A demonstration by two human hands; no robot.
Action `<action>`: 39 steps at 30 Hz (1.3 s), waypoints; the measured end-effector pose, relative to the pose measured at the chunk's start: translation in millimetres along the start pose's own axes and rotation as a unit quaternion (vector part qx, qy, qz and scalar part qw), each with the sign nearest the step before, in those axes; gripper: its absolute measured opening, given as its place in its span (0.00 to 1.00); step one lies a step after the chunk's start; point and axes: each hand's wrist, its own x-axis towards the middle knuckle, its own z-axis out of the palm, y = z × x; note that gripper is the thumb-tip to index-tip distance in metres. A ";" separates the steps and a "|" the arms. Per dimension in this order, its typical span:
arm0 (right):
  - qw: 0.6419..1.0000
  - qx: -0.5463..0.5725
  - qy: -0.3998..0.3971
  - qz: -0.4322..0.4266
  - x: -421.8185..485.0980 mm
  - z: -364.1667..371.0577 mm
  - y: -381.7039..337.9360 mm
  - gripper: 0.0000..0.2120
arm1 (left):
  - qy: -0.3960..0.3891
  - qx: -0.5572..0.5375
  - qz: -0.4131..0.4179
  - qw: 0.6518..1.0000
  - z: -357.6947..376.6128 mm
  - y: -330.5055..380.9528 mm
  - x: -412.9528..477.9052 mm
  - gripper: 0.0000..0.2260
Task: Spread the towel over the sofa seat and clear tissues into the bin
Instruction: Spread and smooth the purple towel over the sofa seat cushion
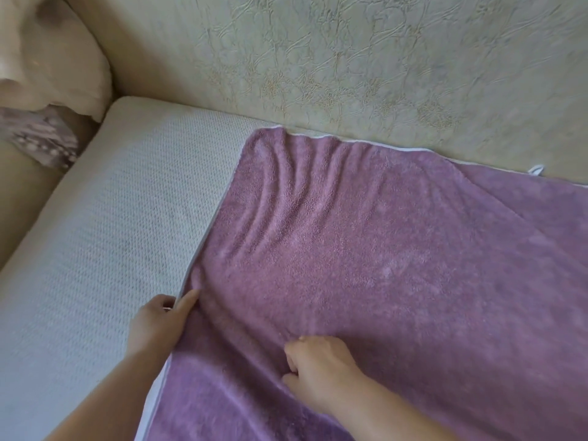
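A purple terry towel point(381, 249) with a pale edge band lies over the right part of the grey knitted sofa seat point(111, 218). Ripples run from its far left corner toward the near left edge. My left hand point(159, 323) pinches the towel's left edge between thumb and fingers. Lower down, my right hand point(318, 367) rests on the towel with its fingers curled into the cloth. A small white hanging loop point(536, 170) pokes out at the towel's far edge. No tissues or bin are in view.
The sofa backrest point(350, 65), pale green with a crinkled pattern, rises behind the seat. A beige cushion point(57, 58) and a patterned mauve cloth point(44, 138) sit at the far left by the armrest point(25, 192). The seat's left half shows bare knit.
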 end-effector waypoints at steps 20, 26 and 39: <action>0.996 -0.056 0.037 -0.063 -112.3 114.4 -13.9 0.25 | 0.015 0.195 -0.018 0.981 -35.4 -122.2 -108.5 0.13; 0.994 -0.058 0.081 -0.055 -112.4 127.3 -25.4 0.22 | 0.023 0.254 -0.008 0.967 -23.0 -114.2 -114.8 0.15; 0.994 -0.067 0.078 -0.021 -133.2 154.1 -34.0 0.21 | 0.003 0.241 0.142 0.960 16.5 -144.9 -165.8 0.14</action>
